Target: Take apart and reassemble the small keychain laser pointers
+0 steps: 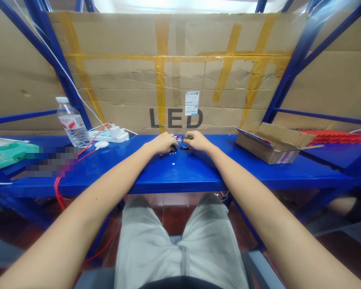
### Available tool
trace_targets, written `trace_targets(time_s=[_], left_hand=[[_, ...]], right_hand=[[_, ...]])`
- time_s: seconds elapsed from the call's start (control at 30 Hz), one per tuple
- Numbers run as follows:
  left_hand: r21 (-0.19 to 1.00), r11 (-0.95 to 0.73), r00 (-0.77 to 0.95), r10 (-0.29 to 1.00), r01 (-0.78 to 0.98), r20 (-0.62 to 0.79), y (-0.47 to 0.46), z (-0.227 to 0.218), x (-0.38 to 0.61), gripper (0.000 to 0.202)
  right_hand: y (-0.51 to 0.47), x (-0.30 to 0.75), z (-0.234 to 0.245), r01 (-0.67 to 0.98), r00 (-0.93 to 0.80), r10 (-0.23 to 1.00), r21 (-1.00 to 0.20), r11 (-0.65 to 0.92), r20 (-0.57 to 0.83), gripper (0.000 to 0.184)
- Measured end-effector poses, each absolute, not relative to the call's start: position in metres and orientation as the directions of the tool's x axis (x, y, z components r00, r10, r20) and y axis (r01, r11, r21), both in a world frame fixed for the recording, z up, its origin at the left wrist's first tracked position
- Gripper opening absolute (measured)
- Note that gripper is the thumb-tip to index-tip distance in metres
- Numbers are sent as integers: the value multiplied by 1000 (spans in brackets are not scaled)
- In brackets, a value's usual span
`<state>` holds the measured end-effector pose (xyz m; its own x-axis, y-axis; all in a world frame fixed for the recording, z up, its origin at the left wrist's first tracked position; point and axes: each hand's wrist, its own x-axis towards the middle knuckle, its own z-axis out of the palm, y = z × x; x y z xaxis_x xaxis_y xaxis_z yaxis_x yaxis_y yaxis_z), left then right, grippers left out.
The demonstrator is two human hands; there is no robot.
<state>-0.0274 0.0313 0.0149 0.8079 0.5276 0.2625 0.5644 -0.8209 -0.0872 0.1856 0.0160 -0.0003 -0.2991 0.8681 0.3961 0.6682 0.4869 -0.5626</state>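
Note:
Both my arms reach out over a blue metal shelf (180, 176). My left hand (164, 143) and my right hand (197, 140) rest side by side near the back of it, fingers curled over a small cluster of shiny coloured pieces (179, 139), purple and green among them. A few dark small pieces (172, 152) lie just under my left hand, and a tiny white one (173, 163) lies closer to me. The fingers hide exactly what each hand pinches.
A water bottle (73, 123), a white power strip with plug (110, 135) and red cable (90, 145) stand left. A green packet (7, 153) lies far left. An open cardboard box (272, 143) sits right, red items (333, 137) beyond. Taped cardboard (174, 72) backs the shelf.

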Motion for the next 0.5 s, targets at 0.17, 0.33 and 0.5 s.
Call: trace_targets(time_s=[0.17, 0.33, 0.5], left_hand=[[-58, -807, 785, 551, 587, 285, 30, 17, -30, 19], [-53, -780, 763, 594, 624, 254, 29, 21, -34, 30], [5, -795, 773, 592, 607, 226, 32, 22, -35, 31]], right_hand=[[14, 185, 1, 678, -296, 876, -563, 473, 380, 13], [15, 186, 0, 682, -302, 876, -557, 475, 376, 13], [17, 187, -1, 689, -299, 872, -545, 478, 387, 14]])
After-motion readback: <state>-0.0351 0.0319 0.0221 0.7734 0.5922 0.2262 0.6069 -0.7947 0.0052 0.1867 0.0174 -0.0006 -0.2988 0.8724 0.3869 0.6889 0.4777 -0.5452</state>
